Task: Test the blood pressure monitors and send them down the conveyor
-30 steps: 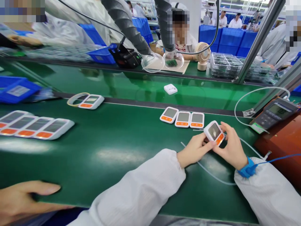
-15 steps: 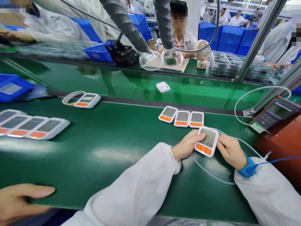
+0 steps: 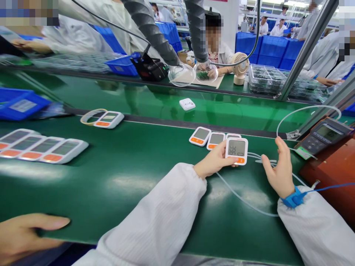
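My left hand (image 3: 215, 159) grips a white blood pressure monitor (image 3: 236, 150) with orange buttons, thumb on its lower front. Digits show on its screen, turned sideways to me. My right hand (image 3: 280, 170), with a blue strap at the wrist, is raised to the right of it, fingers spread and holding nothing. Between the two hands, thin clear tubing (image 3: 263, 161) lies on the green bench. Just behind the held unit is a row of three like monitors (image 3: 200, 136); the rightmost is mostly covered by it.
A handheld pressure meter (image 3: 323, 136) leans on an orange box (image 3: 332, 166) at right. More monitors (image 3: 62, 150) line the left, with another monitor (image 3: 109, 119) by a yellowish ring. A white unit (image 3: 187, 104) lies on the lower green belt. Another person's hand (image 3: 30, 231) rests at the lower left edge.
My right hand has come away from the monitor and opened. My left hand has brought the monitor slightly up and left, turned upright, and digits now show. The white unit on the belt has shifted left.
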### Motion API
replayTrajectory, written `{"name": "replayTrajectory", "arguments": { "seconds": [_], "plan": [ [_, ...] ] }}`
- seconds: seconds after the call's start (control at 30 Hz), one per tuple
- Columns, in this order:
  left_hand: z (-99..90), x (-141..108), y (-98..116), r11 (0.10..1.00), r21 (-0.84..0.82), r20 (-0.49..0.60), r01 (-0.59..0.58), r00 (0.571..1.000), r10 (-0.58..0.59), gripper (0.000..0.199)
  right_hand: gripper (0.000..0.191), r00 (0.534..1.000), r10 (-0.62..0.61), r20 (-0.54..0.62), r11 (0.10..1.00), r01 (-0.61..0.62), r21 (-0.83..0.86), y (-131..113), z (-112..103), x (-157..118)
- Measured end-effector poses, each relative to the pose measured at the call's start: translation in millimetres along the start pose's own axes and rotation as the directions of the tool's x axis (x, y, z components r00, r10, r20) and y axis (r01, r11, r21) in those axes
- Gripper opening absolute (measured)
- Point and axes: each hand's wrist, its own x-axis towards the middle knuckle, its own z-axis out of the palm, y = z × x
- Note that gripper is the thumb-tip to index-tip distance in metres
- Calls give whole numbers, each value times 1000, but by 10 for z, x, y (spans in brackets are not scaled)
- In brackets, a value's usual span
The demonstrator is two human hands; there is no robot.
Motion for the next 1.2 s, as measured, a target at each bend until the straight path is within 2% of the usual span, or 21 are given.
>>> {"name": "replayTrajectory", "arguments": {
  "seconds": [0.13, 0.23, 0.3, 0.37, 0.4, 0.47, 0.5, 0.53, 0.6, 0.67, 0.77, 0.8, 0.83, 0.87, 0.9, 0.97, 1.0, 1.07, 1.2],
  "plan": [
    [-177, 27, 80, 994, 53, -133, -100, 985, 107, 56, 55, 984, -95, 154, 992, 80, 101, -69, -17, -25],
    [-290, 42, 117, 985, 73, -233, -155, 958, 168, 61, 54, 967, -148, 208, 981, 116, 156, -70, -19, -21],
    [-340, 49, 126, 985, 53, -271, -163, 947, 171, 61, 42, 948, -193, 253, 973, 151, 174, -60, -14, -16],
    [-368, 59, 119, 983, 2, -332, -185, 927, 175, 59, 30, 894, -247, 373, 958, 168, 233, -53, -8, -13],
    [-377, 66, 112, 977, -24, -380, -212, 906, 187, 57, 29, 847, -279, 452, 947, 165, 275, -52, -7, -12],
    [-398, 87, 98, 953, -56, -498, -297, 836, 231, 49, 36, 730, -346, 589, 925, 160, 345, -60, -7, -14],
    [-416, 100, 95, 938, -56, -555, -343, 791, 257, 44, 40, 684, -368, 630, 919, 164, 359, -68, -8, -18],
    [-442, 114, 95, 922, -43, -607, -385, 743, 282, 41, 41, 659, -377, 651, 918, 169, 360, -77, -8, -24],
    [-527, 139, 112, 903, 19, -695, -429, 644, 320, 37, 35, 673, -358, 647, 925, 162, 344, -98, -4, -42],
    [-665, 154, 138, 904, 121, -769, -409, 538, 346, 37, 24, 719, -311, 621, 937, 121, 329, -119, 10, -67],
    [-965, 140, 159, 908, 295, -839, -298, 373, 395, 38, 14, 771, -258, 583, 945, 76, 317, -140, 48, -105],
    [-1080, 124, 155, 904, 353, -845, -243, 333, 419, 39, 13, 780, -249, 574, 946, 70, 315, -143, 62, -115],
    [-1197, 102, 147, 894, 418, -838, -163, 312, 448, 40, 13, 787, -242, 567, 948, 66, 312, -144, 75, -123],
    [-1310, 75, 136, 873, 484, -819, -62, 317, 477, 41, 13, 793, -235, 562, 949, 64, 308, -145, 85, -130],
    [-1412, 44, 125, 836, 547, -794, 50, 347, 499, 42, 13, 796, -231, 559, 952, 65, 300, -148, 93, -136],
    [-1573, -19, 112, 736, 637, -740, 228, 449, 501, 40, 14, 800, -234, 552, 957, 89, 277, -166, 98, -153],
    [-1626, -45, 110, 691, 666, -716, 281, 500, 487, 37, 14, 801, -241, 549, 959, 107, 264, -185, 97, -167],
    [-1676, -77, 110, 628, 707, -677, 326, 569, 466, 34, 14, 796, -266, 544, 955, 142, 259, -241, 90, -214],
    [-1610, -45, 84, 493, 793, -596, 357, 619, 510, 39, 13, 756, -307, 577, 925, 95, 367, -385, 82, -346]
  ]
}}
